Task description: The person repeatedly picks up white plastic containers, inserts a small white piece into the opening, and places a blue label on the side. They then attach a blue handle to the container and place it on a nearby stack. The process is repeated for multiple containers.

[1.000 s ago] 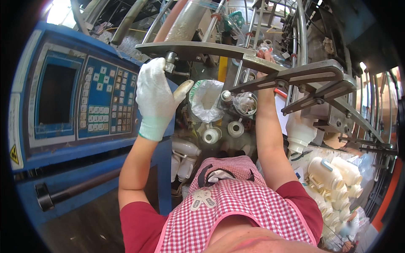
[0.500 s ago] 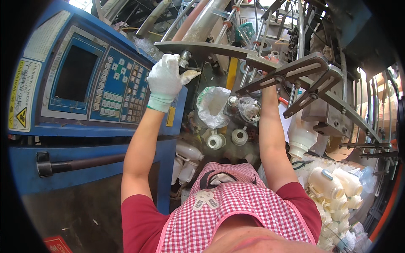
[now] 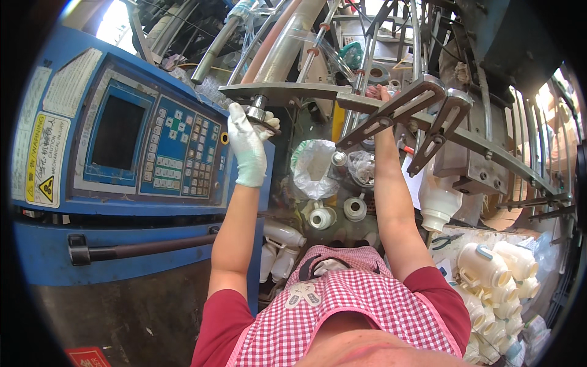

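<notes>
My left hand (image 3: 249,144), in a white knit glove, has its thumb and fingers around a shiny metal fitting (image 3: 257,110). The fitting hangs under the left end of a long metal bar (image 3: 287,92), and a dark flange shows below it by the fingertips. Bare, my right hand (image 3: 380,93) reaches up beyond the slotted metal arms (image 3: 406,110) of the machine. Its fingers look curled among the rods there; what they hold, if anything, is hidden.
On the left stands a blue control cabinet (image 3: 244,208) with a screen and keypad. A lined bin (image 3: 313,171) and white jugs (image 3: 321,215) sit below my hands. A large pale jug (image 3: 440,205) is at right, above piled cream jugs (image 3: 486,266) and pliers (image 3: 446,240).
My left hand has shifted right and down, and now wraps around the metal fitting from below. My right hand has moved slightly left behind the machine arms. The whole view has shifted a little.
</notes>
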A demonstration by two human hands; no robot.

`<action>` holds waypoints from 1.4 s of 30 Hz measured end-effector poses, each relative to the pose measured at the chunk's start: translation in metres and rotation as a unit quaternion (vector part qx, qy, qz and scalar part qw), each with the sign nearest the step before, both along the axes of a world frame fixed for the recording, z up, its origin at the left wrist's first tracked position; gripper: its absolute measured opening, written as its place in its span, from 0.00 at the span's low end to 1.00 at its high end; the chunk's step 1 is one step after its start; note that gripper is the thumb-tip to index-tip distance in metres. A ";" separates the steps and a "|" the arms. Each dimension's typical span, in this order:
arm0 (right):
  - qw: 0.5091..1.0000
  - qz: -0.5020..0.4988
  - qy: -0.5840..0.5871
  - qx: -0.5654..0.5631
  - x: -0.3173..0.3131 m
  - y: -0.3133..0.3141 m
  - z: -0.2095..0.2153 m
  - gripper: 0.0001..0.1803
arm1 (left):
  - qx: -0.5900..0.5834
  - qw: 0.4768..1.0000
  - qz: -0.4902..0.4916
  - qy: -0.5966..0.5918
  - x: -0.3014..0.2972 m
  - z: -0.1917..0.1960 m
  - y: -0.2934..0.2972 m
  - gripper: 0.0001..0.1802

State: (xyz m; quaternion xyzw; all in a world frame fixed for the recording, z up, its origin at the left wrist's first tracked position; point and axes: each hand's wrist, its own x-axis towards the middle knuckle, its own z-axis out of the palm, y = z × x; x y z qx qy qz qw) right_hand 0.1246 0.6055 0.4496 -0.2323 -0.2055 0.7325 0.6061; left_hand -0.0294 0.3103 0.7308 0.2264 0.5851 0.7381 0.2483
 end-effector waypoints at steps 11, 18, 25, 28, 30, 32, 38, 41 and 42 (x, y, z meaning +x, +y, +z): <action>0.997 0.013 -0.045 -0.063 -0.005 -0.043 0.055 0.21 | -0.086 0.984 -0.134 -0.076 -0.037 -0.006 -0.043 0.30; 0.997 0.007 -0.067 -0.035 -0.004 -0.042 0.054 0.27 | -0.177 0.705 0.050 0.685 -0.005 0.030 -0.039 0.37; 0.993 0.009 -0.036 -0.108 -0.001 -0.051 0.071 0.30 | -0.221 0.655 0.100 0.715 -0.020 0.014 -0.025 0.24; 0.995 -0.003 -0.033 -0.097 -0.003 -0.056 0.077 0.28 | -0.202 0.702 0.104 0.675 -0.023 0.010 -0.021 0.21; 0.995 -0.002 -0.049 -0.089 -0.004 -0.056 0.080 0.27 | -0.216 0.738 0.095 0.632 -0.025 0.012 -0.023 0.18; 0.995 0.002 -0.066 -0.080 -0.007 -0.057 0.084 0.26 | -0.170 0.800 0.079 0.569 -0.027 0.009 -0.021 0.15; 0.996 -0.005 -0.040 -0.085 -0.017 -0.068 0.085 0.25 | -0.122 0.970 -0.032 0.206 -0.023 0.013 -0.017 0.34; 0.996 0.007 -0.059 -0.067 -0.017 -0.057 0.072 0.25 | -0.108 0.986 -0.050 0.118 -0.012 0.015 -0.016 0.44; 0.998 -0.003 -0.046 -0.052 -0.023 -0.058 0.064 0.26 | -0.091 0.992 -0.055 0.069 -0.015 0.010 -0.018 0.47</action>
